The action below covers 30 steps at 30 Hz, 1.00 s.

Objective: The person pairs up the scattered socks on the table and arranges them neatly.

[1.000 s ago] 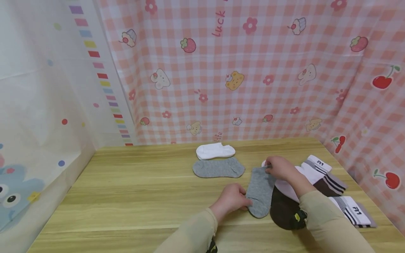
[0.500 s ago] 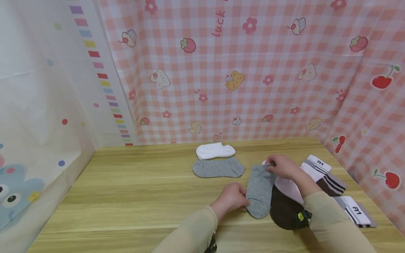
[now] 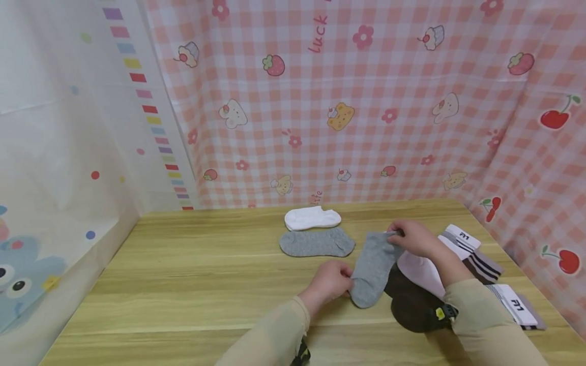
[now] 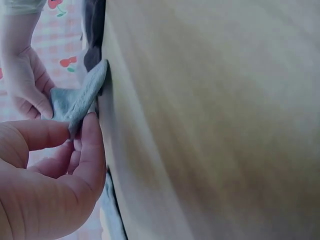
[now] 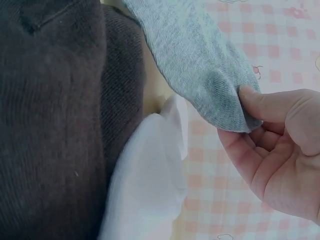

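From the head camera, the wooden table (image 3: pixel 183 274) ends at the far side against checked cloth (image 3: pixel 284 152), and a broad stretch of wood grain runs left of the hands. The left hand (image 3: pixel 328 282) pinches the left edge of a grey sock (image 3: pixel 375 264) by its rounded near end; the right hand (image 3: pixel 409 238) grips its far end at the right corner. The sock slants between them, stretched out long. Between it and the folded grey pair (image 3: pixel 317 243) farther left there is a strip of wood; the white pair (image 3: pixel 313 218) touches that pair's far side. To the right, little wood shows: dark brown fabric (image 3: pixel 412 307), a pale sock (image 3: pixel 421 274) and striped cuffs (image 3: pixel 462 239) crowd under and around the right arm.

In the left wrist view, thumb and fingers nip the grey knit, whose edge looks thick and finely ribbed. I can't tell whether the near end touches wood.

In the right wrist view, the thumb lies over the heathered, soft knit with fingers beneath. Coarser, dark ribbed fabric and smooth, rounded white fabric lie to its left.
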Motion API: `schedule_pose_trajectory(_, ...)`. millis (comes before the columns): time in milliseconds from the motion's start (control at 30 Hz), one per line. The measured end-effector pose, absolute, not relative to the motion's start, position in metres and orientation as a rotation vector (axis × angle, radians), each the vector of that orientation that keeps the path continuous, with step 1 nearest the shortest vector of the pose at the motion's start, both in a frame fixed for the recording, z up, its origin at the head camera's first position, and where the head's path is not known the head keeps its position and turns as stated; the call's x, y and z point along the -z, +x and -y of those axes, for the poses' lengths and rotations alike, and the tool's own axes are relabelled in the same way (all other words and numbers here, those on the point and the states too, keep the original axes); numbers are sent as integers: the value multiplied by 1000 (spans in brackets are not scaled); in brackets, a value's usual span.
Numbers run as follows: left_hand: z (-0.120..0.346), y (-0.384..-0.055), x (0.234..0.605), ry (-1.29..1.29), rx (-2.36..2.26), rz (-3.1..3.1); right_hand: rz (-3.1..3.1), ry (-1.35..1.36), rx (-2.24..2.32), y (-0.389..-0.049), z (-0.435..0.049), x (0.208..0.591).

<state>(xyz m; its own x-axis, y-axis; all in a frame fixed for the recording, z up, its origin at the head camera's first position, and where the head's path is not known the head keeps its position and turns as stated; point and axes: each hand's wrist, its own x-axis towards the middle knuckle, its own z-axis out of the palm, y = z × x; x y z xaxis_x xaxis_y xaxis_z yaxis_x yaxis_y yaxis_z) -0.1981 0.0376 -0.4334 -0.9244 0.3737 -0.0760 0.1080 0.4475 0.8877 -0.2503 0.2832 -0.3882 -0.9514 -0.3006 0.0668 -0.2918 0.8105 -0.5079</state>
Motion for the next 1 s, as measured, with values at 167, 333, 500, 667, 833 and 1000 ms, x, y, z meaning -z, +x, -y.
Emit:
schedule_pose_trajectory(167, -31, -205, 430, 415, -1462, -2531, -2965, -482, 876, -250, -282, 385)
schedule_pose_trajectory(333, -23, -210, 423, 412, -1449, -2630, -2961, -465, 914, -249, -281, 383)
schedule_pose_trajectory(500, -16, -216, 419, 411, -1474, -2648, -2998, -451, 908, -249, -277, 381)
schedule_pose_trajectory(667, -8, -223, 416, 387, -1490, -2668, -3043, -468, 909, -247, -271, 381)
schedule_pose_trajectory(833, 0, -229, 414, 368, -1508, -2715, -3062, -474, 948, -247, -266, 382)
schedule_pose_trajectory(1000, 9, -235, 410, 338, -1504, -2743, -3075, -476, 1017, -248, -260, 385)
